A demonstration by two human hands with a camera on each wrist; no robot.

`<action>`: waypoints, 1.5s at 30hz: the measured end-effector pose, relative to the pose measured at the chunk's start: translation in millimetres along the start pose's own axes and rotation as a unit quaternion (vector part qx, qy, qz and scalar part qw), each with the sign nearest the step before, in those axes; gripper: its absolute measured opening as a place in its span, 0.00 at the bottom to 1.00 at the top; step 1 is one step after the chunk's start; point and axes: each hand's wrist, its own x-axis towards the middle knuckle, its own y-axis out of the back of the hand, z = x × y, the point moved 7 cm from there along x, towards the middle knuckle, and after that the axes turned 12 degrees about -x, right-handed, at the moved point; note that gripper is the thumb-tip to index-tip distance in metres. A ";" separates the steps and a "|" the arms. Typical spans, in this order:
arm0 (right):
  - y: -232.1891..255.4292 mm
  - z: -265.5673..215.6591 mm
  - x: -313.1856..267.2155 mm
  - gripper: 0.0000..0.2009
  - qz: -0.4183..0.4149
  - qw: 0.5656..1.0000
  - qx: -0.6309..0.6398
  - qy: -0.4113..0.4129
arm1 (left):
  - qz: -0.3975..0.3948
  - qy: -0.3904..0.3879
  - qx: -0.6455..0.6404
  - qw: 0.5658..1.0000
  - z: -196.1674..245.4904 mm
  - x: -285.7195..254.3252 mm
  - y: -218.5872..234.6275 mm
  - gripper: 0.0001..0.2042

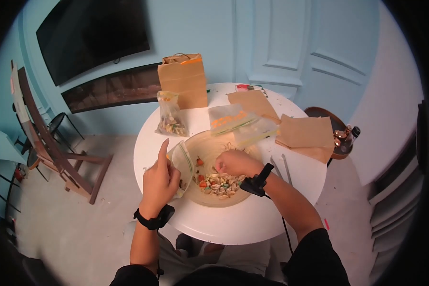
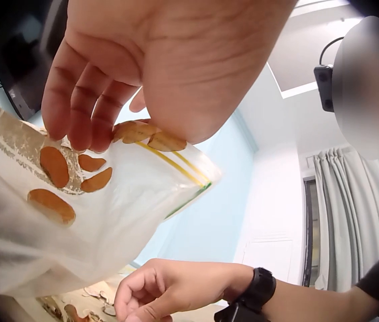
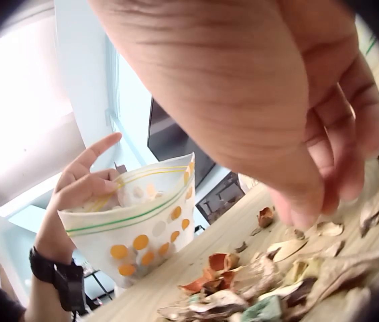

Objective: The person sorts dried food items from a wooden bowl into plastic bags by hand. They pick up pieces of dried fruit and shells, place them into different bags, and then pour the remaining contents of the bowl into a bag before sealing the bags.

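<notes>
My left hand (image 1: pixel 158 187) grips the rim of a clear zip bag with orange dots (image 3: pixel 150 231), its index finger pointing up. The bag stands mouth-up at the left side of a round wooden tray (image 1: pixel 200 144). Dried potpourri pieces (image 1: pixel 222 187), pale, orange and green, lie heaped in the tray's near part. Over the tray is my right hand (image 1: pixel 237 163), fingers bent and fingertips brought together close above the scattered pieces. In the right wrist view its thumb and fingertips meet beside a small orange-brown piece (image 3: pixel 265 217); I cannot tell whether anything is between them.
A filled zip bag (image 1: pixel 171 119) and a brown paper bag (image 1: pixel 183 83) stand behind the tray. Flat zip bags (image 1: pixel 229 118) overlap its far rim. Brown paper sheets (image 1: pixel 306 136) and metal tongs (image 1: pixel 287 169) lie right. A side stand with bottles (image 1: pixel 350 138) adjoins the white table (image 1: pixel 214 229).
</notes>
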 end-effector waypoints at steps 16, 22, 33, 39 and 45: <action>-1.4 -19.0 8.7 0.05 -0.028 0.997 0.069 0.008 | 0.004 0.048 -0.164 0.985 -30.6 -13.4 11.5 0.36; -7.6 -22.4 12.4 0.06 -0.074 0.997 0.008 0.000 | -0.006 0.030 -0.153 0.988 -37.4 -23.4 12.6 0.35; -8.6 -21.7 9.2 0.06 -0.058 0.996 0.066 -0.029 | -0.001 0.017 -0.172 0.985 -41.6 -29.3 22.9 0.36; -4.0 -18.6 5.3 0.08 -0.022 0.998 0.057 -0.035 | -0.003 0.026 -0.178 0.984 -46.2 -29.8 20.6 0.37; 37.0 -7.5 -1.9 0.07 0.046 0.988 0.118 -0.088 | -0.008 0.039 -0.176 0.984 -43.4 -29.0 22.6 0.36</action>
